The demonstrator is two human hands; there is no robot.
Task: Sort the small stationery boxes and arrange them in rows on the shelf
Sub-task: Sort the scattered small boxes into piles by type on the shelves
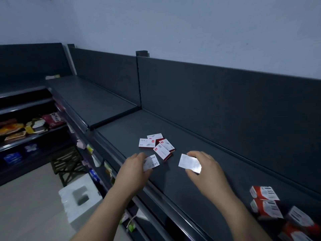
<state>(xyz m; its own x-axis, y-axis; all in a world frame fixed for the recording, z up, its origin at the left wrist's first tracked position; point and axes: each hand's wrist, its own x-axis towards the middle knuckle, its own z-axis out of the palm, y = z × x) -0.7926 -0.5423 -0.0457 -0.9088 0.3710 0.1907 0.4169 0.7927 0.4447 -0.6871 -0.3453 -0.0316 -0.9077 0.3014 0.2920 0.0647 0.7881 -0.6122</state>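
Observation:
Several small white-and-red staple boxes [157,144] lie in a loose cluster on the dark top shelf [199,150]. My left hand [133,168] grips one white box [151,164] marked 24/6 at the shelf's front edge, just below the cluster. My right hand [205,168] holds another white box [189,163] by its edges, slightly above the shelf to the right of the cluster. Both boxes are partly covered by my fingers.
More red-and-white boxes [265,200] sit in a group at the shelf's lower right. A back panel [225,94] runs behind the shelf. Lower shelves on the left hold snack packets [31,126]. A white foam block [78,195] and a dark stool [66,164] stand on the floor.

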